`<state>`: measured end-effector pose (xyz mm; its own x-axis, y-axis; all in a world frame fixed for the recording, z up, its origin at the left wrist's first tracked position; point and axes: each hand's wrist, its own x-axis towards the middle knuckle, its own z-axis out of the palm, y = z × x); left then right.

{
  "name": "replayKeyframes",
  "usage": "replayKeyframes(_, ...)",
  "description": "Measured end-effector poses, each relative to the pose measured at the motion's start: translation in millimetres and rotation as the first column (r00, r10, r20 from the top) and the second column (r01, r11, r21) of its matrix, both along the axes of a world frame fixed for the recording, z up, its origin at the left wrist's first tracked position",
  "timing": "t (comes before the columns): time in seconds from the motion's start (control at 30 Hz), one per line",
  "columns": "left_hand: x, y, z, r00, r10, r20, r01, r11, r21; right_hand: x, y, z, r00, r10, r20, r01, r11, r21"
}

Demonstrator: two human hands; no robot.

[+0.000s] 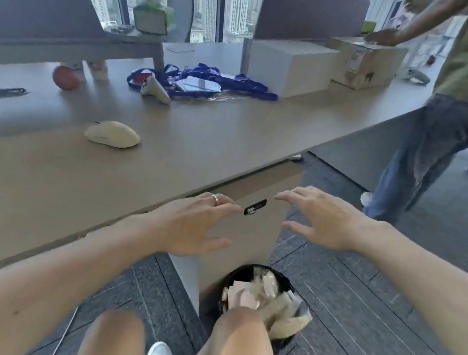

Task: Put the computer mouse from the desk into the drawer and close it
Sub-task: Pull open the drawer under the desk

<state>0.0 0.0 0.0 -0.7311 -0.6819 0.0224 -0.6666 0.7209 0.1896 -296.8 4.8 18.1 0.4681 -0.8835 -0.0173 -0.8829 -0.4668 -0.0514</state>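
A white computer mouse (113, 134) lies on the brown desk (208, 133), left of centre and well away from both hands. Under the desk's front edge stands the drawer unit (253, 229), its front closed, with a small black label on it. My left hand (191, 225), wearing a ring, hovers with its fingers spread in front of the unit's upper left corner. My right hand (322, 217) is spread open to the right of the label. Neither hand holds anything.
Blue lanyards with badges (203, 82), a white controller (153, 88) and an orange ball (65, 77) lie farther back on the desk. Two boxes (293, 66) stand at the back right. A person (453, 110) stands at the right. A full bin (265, 296) sits by my knees.
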Motion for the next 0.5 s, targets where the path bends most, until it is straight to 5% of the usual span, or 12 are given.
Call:
replayKeyframes(0.37, 4.1, -36.1, -52.2, 0.977, 0.113, 0.181, -0.110, 0.994, -0.027, 18.0, -52.7, -88.2, 0.966, 0.216, -0.143, -0.229, 0.970, -0.081)
replayKeyframes(0.5, 5.7, -41.2, -57.1, 0.979, 0.131, 0.158, -0.134, 0.991, 0.008, 26.8, -70.3, -104.7, 0.980, 0.170, -0.106, -0.179, 0.981, -0.075)
